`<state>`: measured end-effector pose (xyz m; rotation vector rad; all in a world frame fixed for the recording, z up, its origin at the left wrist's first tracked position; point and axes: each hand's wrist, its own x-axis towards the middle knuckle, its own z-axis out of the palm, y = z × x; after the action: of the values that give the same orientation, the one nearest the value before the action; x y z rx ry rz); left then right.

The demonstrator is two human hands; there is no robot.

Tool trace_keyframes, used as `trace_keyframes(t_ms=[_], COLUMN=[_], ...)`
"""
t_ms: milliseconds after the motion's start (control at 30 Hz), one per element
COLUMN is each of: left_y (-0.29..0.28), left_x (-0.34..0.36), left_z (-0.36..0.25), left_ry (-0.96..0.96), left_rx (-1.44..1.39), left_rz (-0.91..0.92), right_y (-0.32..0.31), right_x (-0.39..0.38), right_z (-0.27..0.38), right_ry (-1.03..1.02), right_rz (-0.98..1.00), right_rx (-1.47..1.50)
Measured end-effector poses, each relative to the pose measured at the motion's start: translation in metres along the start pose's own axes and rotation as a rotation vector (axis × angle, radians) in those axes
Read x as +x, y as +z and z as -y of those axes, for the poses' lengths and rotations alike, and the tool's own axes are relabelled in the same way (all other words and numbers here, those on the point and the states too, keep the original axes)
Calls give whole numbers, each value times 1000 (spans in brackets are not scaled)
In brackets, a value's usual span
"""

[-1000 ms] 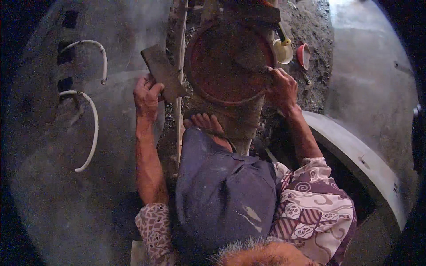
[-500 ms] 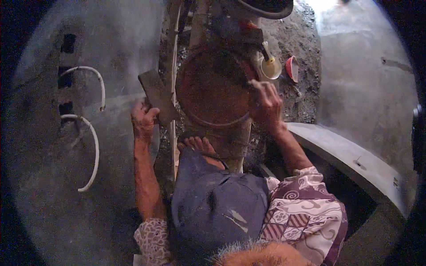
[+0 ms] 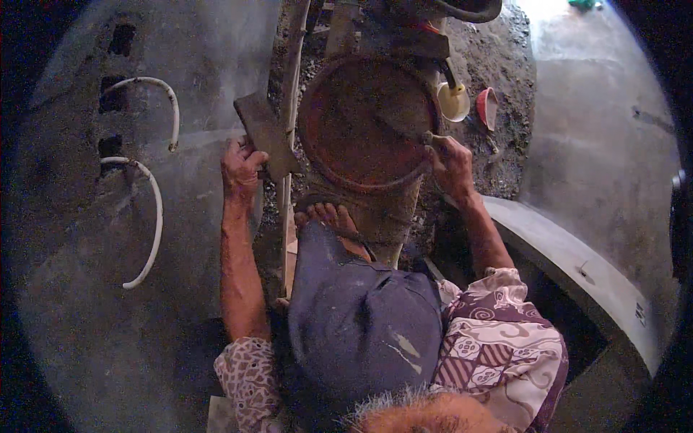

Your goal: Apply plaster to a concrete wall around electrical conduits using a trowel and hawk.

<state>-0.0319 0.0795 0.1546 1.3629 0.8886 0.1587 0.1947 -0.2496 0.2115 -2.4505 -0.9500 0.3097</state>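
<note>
My left hand (image 3: pixel 242 162) is closed round the near side of a flat, dark rectangular plastering float (image 3: pixel 266 137), its thumb toward the right. The float is tilted beside the left rim of a wide, round reddish-brown basin (image 3: pixel 315 155). At the basin's right rim, my right hand (image 3: pixel 452 164) is wrapped round the handle of a trowel (image 3: pixel 395 130). Its dark blade points left and reaches over the basin, hard to make out in the dim light. What lies inside the basin is too dark to tell.
A pale yellow cup (image 3: pixel 453 105) and a red-rimmed bowl (image 3: pixel 487 110) lie on rough ground right of the basin. A dark round tub (image 3: pixel 469 9) stands beyond. Two white bent pipes (image 3: pixel 155 216) stick out of the left wall. A curved grey slab edge (image 3: pixel 548 238) runs near my right arm.
The view has shifted, so the scene sits higher and slightly right. The trowel blade now shows over the basin, with my right hand lower against the rim. My left hand keeps the float.
</note>
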Motion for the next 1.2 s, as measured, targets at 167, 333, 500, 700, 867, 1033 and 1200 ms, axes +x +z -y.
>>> trace_keyframes(t_ms=[167,333,500,700,867,1033,1200], left_y=[4,16,28,20,25,17,21], left_x=[-4,12,21,25,19,11,13], left_z=[-11,-13,-5,-12,-19,-22,-19], left_ry=[-156,46,34,106,35,12,-19], left_rx=[60,183,110,334,193,30,3], left_rz=[-85,146,110,157,116,105,86], right_y=[-8,11,39,64,47,14,1], right_x=[32,101,147,161,131,68,41], right_z=[-53,-152,-156,-126,-83,-2,35], right_ry=[-59,-250,-429,-462,-539,-538,-404], right_rz=[180,240,133,327,191,112,-4], right_rx=[61,-174,-216,-88,-70,-255,-309])
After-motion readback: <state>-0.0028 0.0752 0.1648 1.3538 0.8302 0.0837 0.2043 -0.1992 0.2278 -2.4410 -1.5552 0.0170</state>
